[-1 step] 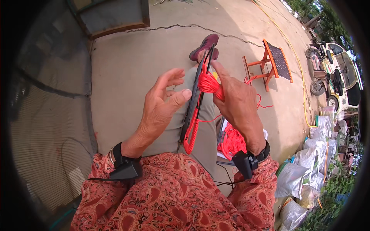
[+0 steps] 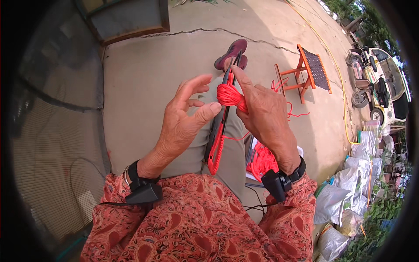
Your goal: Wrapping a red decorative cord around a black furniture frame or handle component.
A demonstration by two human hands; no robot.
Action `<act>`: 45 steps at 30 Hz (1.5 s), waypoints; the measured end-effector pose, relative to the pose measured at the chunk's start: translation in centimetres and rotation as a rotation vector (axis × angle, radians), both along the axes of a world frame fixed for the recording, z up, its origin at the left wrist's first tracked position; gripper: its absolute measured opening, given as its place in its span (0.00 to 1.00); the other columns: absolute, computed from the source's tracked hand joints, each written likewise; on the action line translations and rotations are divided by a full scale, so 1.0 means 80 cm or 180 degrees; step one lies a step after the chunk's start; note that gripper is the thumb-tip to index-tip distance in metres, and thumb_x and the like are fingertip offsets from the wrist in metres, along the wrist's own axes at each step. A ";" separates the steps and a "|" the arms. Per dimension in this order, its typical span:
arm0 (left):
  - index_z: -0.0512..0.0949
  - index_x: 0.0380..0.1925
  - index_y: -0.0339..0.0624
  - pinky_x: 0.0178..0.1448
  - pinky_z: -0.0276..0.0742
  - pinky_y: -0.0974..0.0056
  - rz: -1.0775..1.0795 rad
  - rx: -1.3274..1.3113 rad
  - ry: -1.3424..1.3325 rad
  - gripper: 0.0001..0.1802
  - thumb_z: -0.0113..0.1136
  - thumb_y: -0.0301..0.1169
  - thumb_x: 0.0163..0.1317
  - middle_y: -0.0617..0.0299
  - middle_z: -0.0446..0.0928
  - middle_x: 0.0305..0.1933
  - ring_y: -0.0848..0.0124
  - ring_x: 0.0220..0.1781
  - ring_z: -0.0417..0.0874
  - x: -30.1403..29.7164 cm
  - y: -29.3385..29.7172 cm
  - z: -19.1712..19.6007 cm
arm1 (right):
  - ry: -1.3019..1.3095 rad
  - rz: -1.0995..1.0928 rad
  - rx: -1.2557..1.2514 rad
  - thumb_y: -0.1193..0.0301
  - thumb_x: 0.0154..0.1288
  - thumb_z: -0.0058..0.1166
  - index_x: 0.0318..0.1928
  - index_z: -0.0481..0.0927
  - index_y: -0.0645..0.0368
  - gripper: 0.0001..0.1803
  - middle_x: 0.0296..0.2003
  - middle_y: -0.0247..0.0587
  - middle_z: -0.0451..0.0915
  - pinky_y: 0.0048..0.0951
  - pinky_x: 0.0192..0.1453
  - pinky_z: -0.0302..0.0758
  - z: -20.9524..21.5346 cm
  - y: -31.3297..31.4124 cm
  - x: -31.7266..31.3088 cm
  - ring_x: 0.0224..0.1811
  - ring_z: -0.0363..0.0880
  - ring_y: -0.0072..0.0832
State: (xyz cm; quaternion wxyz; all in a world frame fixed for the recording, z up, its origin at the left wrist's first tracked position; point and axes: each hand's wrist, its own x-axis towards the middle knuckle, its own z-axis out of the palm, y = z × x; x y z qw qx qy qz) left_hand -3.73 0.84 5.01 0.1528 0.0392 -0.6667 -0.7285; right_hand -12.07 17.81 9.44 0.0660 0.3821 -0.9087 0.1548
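— Where was the red cord bundle [image 2: 228, 94]?
— Across the dark frame [image 2: 211, 140], toward its far end. The right hand [image 2: 264, 107] was curled round the bundle's narrow tail, its index finger stretched toward the frame's far tip

— And the left hand [image 2: 181, 109]?
— Spread and gripping nothing, just left of the frame. Its thumb was close by the bundle; I couldn't tell whether they touched

— How did you judge that bundle would handle?
— Light and soft, I'd have said, hardly fragile, but perhaps a little slippery and apt to loosen if squeezed in its fat middle. The gathered tail looked the best place to take hold. By contrast the frame seemed stiff

— Anything else red about?
— More cord wound on the frame's near end, and a loose heap [image 2: 264, 159] in a tray right of it

— What had changed?
— The bundle had sat more to the frame's right; now it lay further left over it, the right hand shifted along too. The left hand had barely moved
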 end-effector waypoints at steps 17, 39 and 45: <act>0.74 0.44 0.32 0.36 0.79 0.67 -0.0542 0.1898 -0.1168 0.11 0.58 0.26 0.63 0.55 0.81 0.38 0.70 0.34 0.82 0.044 0.035 -0.069 | -0.2362 -0.0554 -0.2486 0.74 0.62 0.59 0.41 0.77 0.64 0.09 0.33 0.37 0.80 0.25 0.42 0.74 -0.112 0.025 0.089 0.36 0.78 0.23; 0.77 0.45 0.30 0.43 0.79 0.65 -0.1589 0.1676 -0.1682 0.19 0.55 0.39 0.68 0.53 0.81 0.37 0.68 0.37 0.83 0.043 0.040 -0.040 | -0.3800 -0.0728 -0.4681 0.67 0.66 0.51 0.43 0.76 0.68 0.14 0.38 0.40 0.80 0.28 0.48 0.74 -0.126 0.112 0.050 0.40 0.78 0.25; 0.73 0.49 0.31 0.41 0.80 0.63 -0.1733 0.2037 -0.1818 0.19 0.54 0.38 0.69 0.52 0.80 0.35 0.62 0.36 0.84 0.038 0.045 -0.035 | -0.3462 -0.0642 -0.4490 0.61 0.67 0.53 0.51 0.71 0.67 0.22 0.45 0.43 0.78 0.32 0.59 0.70 -0.095 0.079 0.052 0.47 0.77 0.28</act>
